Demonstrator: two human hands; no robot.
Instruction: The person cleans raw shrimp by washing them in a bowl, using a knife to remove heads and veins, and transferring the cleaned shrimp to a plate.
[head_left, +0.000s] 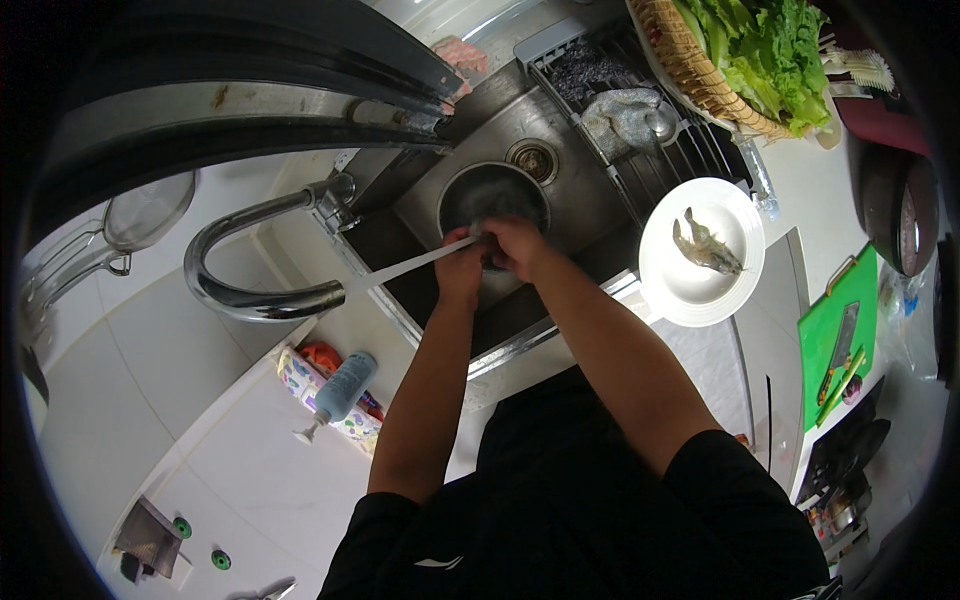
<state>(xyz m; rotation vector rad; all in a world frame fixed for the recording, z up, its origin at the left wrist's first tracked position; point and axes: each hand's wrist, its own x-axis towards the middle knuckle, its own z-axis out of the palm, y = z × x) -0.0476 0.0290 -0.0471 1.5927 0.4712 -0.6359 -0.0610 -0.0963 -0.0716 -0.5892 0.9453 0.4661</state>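
Observation:
My left hand (461, 262) and my right hand (514, 244) are close together over a dark round pot (457, 199) in the steel sink (592, 214). Water from the chrome faucet (262, 307) runs in a stream onto my fingers. The fingertips meet under the stream; a small pale bit shows there, but whether it is an object or splashing water cannot be told. Beside my right forearm, a white plate (660, 262) with a few raw shrimp (705, 244) sits at the sink's right edge.
A drying rack (626, 191) with a grey cloth (619, 124) spans the sink's right part. Behind it stands a wicker basket (705, 82) of lettuce (780, 67). Farther right, a knife (841, 337) lies on a green cutting board (817, 330). A blue pump bottle (346, 386) is at left.

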